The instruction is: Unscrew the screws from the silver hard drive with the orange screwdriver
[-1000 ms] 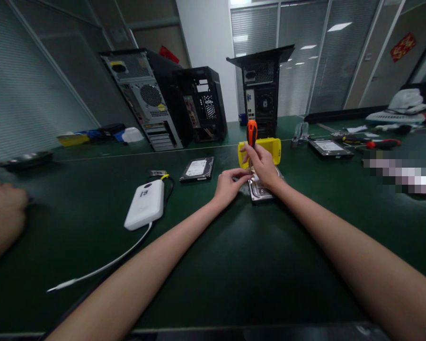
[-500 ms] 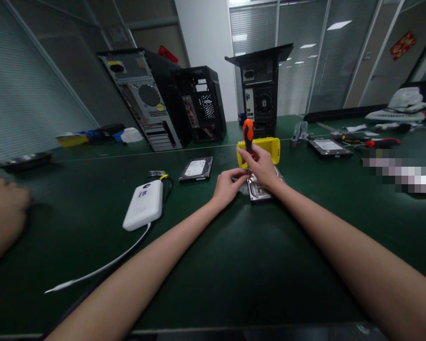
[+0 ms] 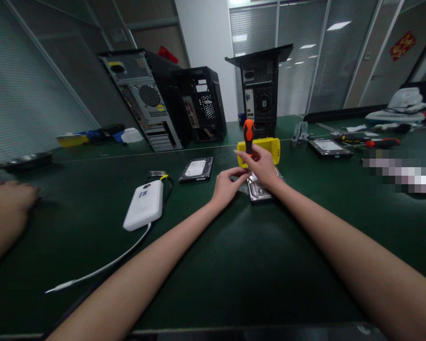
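Note:
An orange and black screwdriver (image 3: 249, 132) stands upright, its tip down at a silver hard drive (image 3: 260, 193) on the green table. My right hand (image 3: 264, 166) is closed on the lower part of its handle, with the index finger extended past it. At the drive's left edge, my left hand (image 3: 227, 185) has thumb and fingers pinched together by the screwdriver's tip. What lies between those fingertips is hidden. Just behind both hands is an open yellow case (image 3: 274, 148).
A second hard drive (image 3: 197, 169) and a white device (image 3: 144, 204) with a cable lie left. Another drive (image 3: 329, 147) and a red-black screwdriver (image 3: 382, 142) lie right. Computer towers (image 3: 152, 99) stand behind. Another person's hand (image 3: 9, 208) is at far left.
The screwdriver handle has shifted very slightly right, and my right index finger has moved a little left. The other person's hand has slid right. My left hand stays nearly still.

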Motion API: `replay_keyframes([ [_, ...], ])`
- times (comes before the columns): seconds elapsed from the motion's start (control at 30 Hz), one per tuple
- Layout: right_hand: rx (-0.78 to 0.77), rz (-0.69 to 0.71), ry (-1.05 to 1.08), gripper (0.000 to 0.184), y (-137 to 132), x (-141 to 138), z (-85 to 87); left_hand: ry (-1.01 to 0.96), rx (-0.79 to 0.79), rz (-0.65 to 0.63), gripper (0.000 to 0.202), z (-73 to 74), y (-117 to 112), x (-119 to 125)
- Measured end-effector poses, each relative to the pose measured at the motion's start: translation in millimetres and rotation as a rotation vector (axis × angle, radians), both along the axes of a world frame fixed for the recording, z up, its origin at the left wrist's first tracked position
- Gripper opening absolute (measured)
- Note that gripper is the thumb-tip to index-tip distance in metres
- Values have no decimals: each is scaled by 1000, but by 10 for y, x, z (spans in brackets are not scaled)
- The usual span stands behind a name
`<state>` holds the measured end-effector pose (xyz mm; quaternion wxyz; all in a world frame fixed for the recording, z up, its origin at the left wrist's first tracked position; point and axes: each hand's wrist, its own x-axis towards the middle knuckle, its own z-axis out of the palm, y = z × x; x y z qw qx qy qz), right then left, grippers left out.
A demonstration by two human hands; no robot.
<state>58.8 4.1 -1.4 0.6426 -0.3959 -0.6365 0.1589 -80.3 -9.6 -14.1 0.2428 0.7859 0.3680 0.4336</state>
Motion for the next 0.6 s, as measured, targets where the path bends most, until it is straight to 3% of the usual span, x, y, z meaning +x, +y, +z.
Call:
replay_keyframes([
  [0.27, -2, -17, -39, 41, -28, -2, 17, 2, 39, 41, 22, 1, 4, 7],
  [0.6, 42, 71, 4, 37, -88, -9, 40, 8, 25, 46, 24, 5, 4, 4],
])
